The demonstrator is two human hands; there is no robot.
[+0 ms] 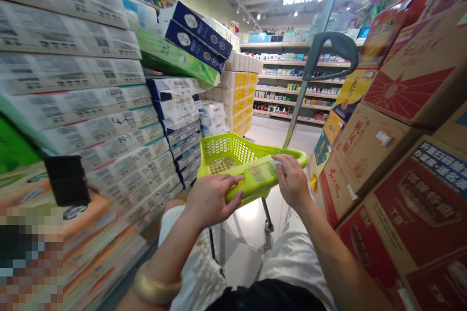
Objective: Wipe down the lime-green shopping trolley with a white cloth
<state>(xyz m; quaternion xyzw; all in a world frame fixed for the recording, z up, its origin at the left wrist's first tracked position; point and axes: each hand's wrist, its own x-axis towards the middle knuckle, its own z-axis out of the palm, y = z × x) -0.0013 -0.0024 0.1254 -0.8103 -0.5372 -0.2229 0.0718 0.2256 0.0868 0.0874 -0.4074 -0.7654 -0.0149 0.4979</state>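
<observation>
In front of my body stands a lime-green plastic shopping cart (239, 149) with a perforated basket; only the grating at its bottom shows inside. My left hand (215, 197) curls over the left part of the cart's handle, thumb on the near side and fingers over the top. Farther right, my right hand (292, 182) is closed around the same handle bar. Something small and whitish (276, 164) shows by its fingertips, too small to name. Between the two hands, a clear label holder (260, 171) sits on the handle.
Stacked packs of paper goods (120, 121) wall the left side. Cardboard cartons (383, 146) line the right. Ahead, a grey loop handle (330, 56) on a slanted pole rises in the aisle. Beyond it, shelves (292, 77) hold small products. Pale floor tiles (268, 129) run between.
</observation>
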